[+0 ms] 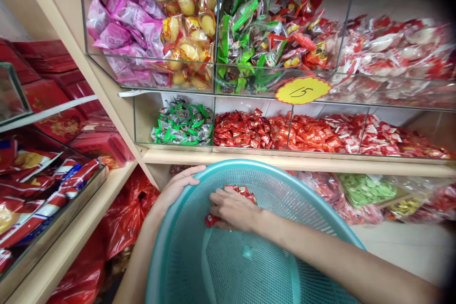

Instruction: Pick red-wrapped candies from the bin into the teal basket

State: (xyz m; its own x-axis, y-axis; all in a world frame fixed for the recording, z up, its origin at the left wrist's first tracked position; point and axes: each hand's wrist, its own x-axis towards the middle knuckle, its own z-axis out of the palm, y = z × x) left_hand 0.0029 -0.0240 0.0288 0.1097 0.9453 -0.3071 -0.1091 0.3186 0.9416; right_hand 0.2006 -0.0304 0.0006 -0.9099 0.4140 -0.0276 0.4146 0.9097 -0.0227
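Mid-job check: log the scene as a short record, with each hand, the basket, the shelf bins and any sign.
Left hand: on the rim of the teal mesh basket
Right hand: inside the basket, at small red packets; grip partly hidden
Basket position: in front of the shelves, mesh floor partly visible
Lower bins, left end: green-and-silver sweets, then red sweets
Upper bin, left end: pink packets
Sign: yellow tag, reads 15

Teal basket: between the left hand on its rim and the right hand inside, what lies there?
The head view shows bare perforated wall of the teal basket between the left hand and the right hand, with red-wrapped sweets beside the latter.
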